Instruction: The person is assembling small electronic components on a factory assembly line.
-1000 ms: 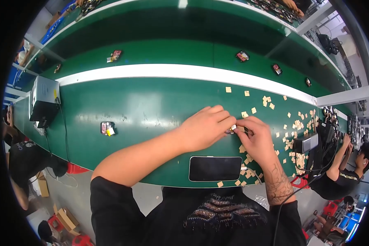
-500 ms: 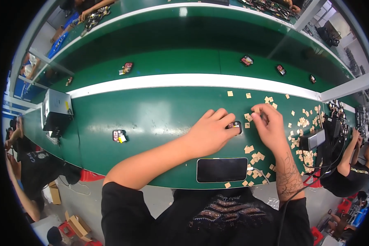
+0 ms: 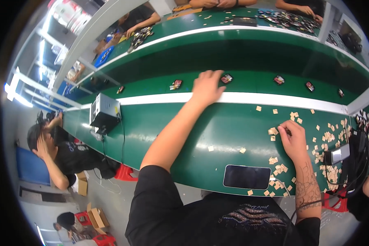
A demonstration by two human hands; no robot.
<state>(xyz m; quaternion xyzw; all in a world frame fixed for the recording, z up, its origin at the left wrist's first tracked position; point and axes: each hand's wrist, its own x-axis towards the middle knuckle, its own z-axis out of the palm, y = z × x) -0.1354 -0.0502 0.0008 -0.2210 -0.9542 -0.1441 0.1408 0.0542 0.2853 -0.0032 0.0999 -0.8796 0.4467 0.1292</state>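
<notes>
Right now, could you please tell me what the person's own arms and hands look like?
The left hand and right hand are bare, without gloves. The left sleeve and right sleeve are black and short, ending near the elbows. The right forearm carries a dark line tattoo; the left forearm shows no marking. A dark cable crosses the right forearm near the elbow.

Black short-sleeved T-shirt (image 3: 184,217), banded brown-and-pale chest print (image 3: 254,215), line tattoo (image 3: 306,188) on right forearm (image 3: 304,168), dark cable (image 3: 311,204) across it, bare hands (image 3: 209,87).
</notes>
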